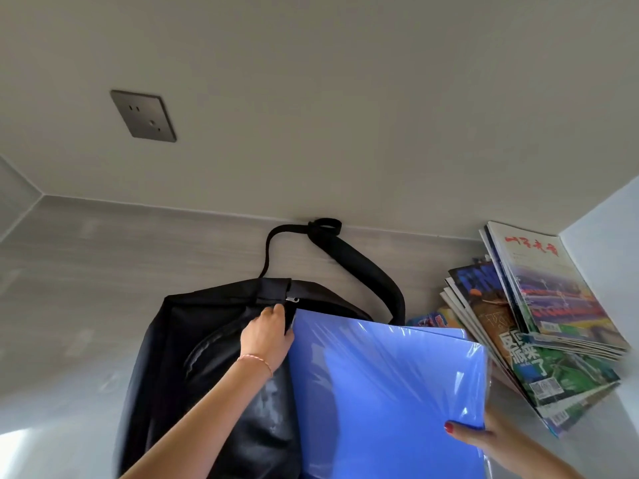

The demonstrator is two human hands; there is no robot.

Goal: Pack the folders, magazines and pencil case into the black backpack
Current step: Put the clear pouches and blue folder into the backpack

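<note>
On a pale grey wood-grain tabletop [79, 257] set against an off-white wall, a person packs a soft black fabric backpack [193, 344] that lies at the centre, its padded shoulder strap [363, 267] looping back to touch the base of the wall. At far left, a dark grey metal wall socket [143, 115] sits well above the table, and a bright patch of light falls on the near-left surface. The left hand [268, 335], a thin pink bracelet [256, 359] on its wrist, curls its fingers over the edge of the backpack's opening beside the silver zip pull [292, 299], gripping the fabric. Just right of it, a stack of blue plastic folders in clear shrink-wrap [387, 382] stands tilted with its far corner at the bag's mouth, covering the right side of the backpack. The right hand [491, 432] holds the stack's near right corner, thumb with red nail polish pressed on the front face; its other fingers are hidden behind the folders. Beyond the folders, a fanned pile of glossy magazines with colourful covers [539, 326] rests on the table in the right corner, close beside the stack. A small colourful item [430, 318] peeks out between folders and magazines; what it is cannot be told. A pale wall closes the scene at far right.
</note>
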